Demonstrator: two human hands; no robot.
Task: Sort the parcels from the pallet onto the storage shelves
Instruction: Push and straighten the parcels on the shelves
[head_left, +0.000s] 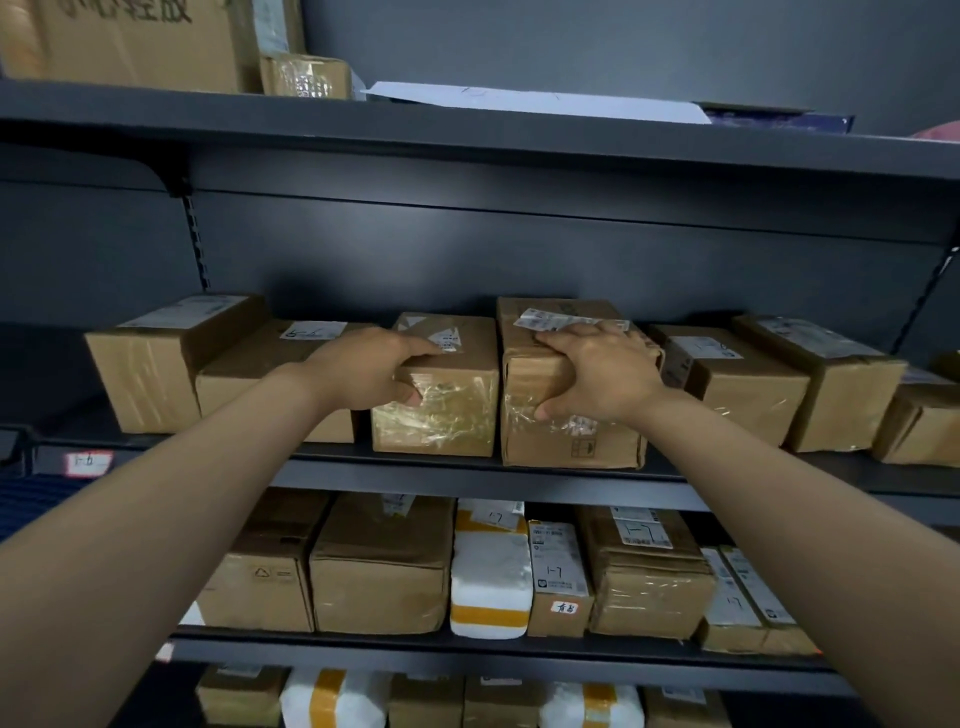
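1. Head view: our left grip curls over the top front corner of a tape-wrapped cardboard parcel, thumb on its front.
2. Our right grip clasps the taller cardboard parcel just beside it, fingers on top.
3. Both parcels stand on the middle shelf, between other boxes.

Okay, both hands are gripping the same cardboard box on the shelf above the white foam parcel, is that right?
Not the same box. The head view shows the left hand gripping the tape-wrapped box and the right hand gripping the taller box beside it, both on the shelf above the white foam parcel.
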